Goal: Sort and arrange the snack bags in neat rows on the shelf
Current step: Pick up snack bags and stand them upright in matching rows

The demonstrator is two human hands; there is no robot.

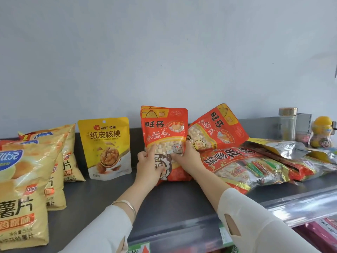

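If we loosen our grip too soon, the red bun bag (165, 136), which we hold upright in the middle of the shelf (109, 194), may slump forward on its soft base or knock the tilted red bag (217, 130) just beside it. That one leans on a loose pile of flat bags (255, 165) and looks to us ready to slide. Squeezing too hard would, we judge, crush the small buns inside. Our left hand (148, 162) clasps the bag's lower left edge, fingers curled round it, and our right hand (185, 157) pinches the lower right edge. Both forearms reach forward over the shelf's front lip. A yellow walnut bag (106, 147) stands apart to the left, with a row of chip bags (36, 170) beyond it
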